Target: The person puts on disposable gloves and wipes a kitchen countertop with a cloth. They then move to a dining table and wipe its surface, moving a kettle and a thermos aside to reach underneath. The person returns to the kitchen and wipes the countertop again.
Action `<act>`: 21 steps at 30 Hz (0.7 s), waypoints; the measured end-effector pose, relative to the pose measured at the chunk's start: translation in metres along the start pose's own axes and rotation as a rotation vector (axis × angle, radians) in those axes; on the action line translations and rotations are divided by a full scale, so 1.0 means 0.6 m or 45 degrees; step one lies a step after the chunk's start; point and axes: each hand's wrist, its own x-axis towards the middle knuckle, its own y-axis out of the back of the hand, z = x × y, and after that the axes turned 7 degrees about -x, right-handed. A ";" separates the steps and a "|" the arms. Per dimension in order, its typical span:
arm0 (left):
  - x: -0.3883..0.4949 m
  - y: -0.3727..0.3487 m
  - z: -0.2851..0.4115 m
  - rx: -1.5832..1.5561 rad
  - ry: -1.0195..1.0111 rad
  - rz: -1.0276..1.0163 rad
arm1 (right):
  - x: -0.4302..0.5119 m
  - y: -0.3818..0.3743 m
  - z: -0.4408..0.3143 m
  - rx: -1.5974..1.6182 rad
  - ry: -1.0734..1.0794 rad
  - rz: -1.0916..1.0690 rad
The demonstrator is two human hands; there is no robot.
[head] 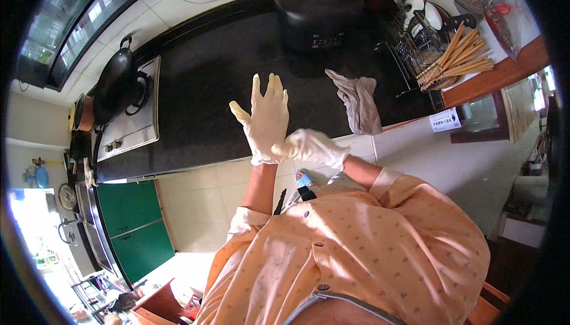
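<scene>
My left hand (268,122) wears a thin off-white glove and is held up over the front of the black countertop (200,97), its fingers and thumb spread. Nothing lies in it. The right hand (314,147), gloved the same way and slightly blurred, reaches across to the left wrist. Its thumb lies over the cuff of the left glove (267,159) and its other fingers curl out of sight, gripping there. To the right of both hands, a crumpled greyish cloth (358,100) hangs partly over the counter's front edge.
A black rice cooker (317,8) stands at the back. On the left are a gas hob (133,124) and a black wok (116,80). Wooden chopsticks (463,57) and a wire dish rack (405,48) are at right. Green cabinet doors (129,218) sit lower left.
</scene>
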 end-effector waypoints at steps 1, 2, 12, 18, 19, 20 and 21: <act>-0.003 0.001 0.006 0.064 -0.028 0.006 | 0.004 -0.028 -0.007 0.198 0.024 -0.024; -0.007 0.001 0.012 0.129 -0.055 0.013 | -0.001 -0.045 -0.016 0.435 -0.085 0.063; -0.042 0.038 0.039 0.294 -0.290 0.353 | -0.004 -0.028 0.028 -0.127 0.679 -0.176; -0.042 0.052 0.074 0.666 -0.394 0.659 | -0.051 0.141 0.137 -0.852 0.152 0.780; -0.043 0.064 0.079 0.744 -0.391 0.683 | -0.060 0.173 0.156 -1.122 -0.032 0.779; -0.043 0.081 0.081 0.810 -0.366 0.702 | -0.073 0.170 0.222 -1.097 -0.112 0.827; -0.042 0.094 0.081 0.880 -0.341 0.725 | -0.084 0.145 0.287 -1.168 -0.204 0.741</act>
